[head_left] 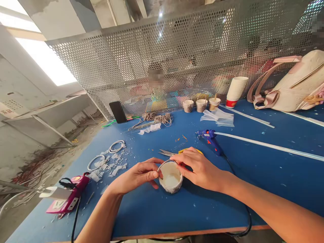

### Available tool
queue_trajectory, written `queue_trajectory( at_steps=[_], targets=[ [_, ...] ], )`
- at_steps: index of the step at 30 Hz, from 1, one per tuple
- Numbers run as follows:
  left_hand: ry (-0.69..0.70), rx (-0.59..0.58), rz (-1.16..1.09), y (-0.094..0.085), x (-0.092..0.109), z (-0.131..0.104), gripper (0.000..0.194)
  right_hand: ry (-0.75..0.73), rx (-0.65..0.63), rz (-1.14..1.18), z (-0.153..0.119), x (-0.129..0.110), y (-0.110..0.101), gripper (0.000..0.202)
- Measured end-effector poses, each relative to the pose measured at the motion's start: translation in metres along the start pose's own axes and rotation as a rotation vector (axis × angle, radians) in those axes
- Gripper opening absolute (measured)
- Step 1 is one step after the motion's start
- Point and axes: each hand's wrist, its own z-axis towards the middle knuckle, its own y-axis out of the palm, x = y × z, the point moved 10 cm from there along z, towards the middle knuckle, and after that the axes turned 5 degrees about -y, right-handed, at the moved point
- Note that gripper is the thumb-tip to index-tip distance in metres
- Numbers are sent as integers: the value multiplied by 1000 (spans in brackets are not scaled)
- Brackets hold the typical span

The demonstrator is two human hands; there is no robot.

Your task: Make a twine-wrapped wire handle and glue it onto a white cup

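A small paper cup point(171, 190) stands on the blue table, its open top tilted toward me. Its outside looks wrapped in a ridged, pale cord-like layer, and a darker twisted cord runs along the rim. My left hand point(141, 174) grips the rim's left side, with the thumb at the inner edge and fingers outside. From the right, my right hand point(198, 168) pinches the upper right rim, its fingertips partly hidden. Scissors point(165, 153) with yellow handles lie just behind the cup, partly under my right hand. A blue glue gun point(210, 137) rests farther right, a long glue stick in its back.
At the back are several decorated cups point(201, 105), stacked paper cups point(235, 91), white strips point(219, 116), cord bundles point(162, 118), a phone point(117, 112) and a bag point(296, 84). White rings point(96, 162), scraps and a pink power strip point(72, 197) lie left. A perforated metal screen point(126, 67) borders the table.
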Motion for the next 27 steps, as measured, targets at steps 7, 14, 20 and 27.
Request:
queue_trajectory(
  at_steps=[7,14,20,27],
  targets=[
    [6,-28,8,2,-2,3,28,16,31,-17,3,-3,-2,18],
    [75,-64,23,4,0,4,26,-213,162,-270,13,-33,-13,15],
    [97,-68,23,7,5,3,28,-423,166,-576,20,-64,-9,15],
    [110,-36,83,8,6,3,32,-405,231,-571,15,-62,-4,14]
  ],
)
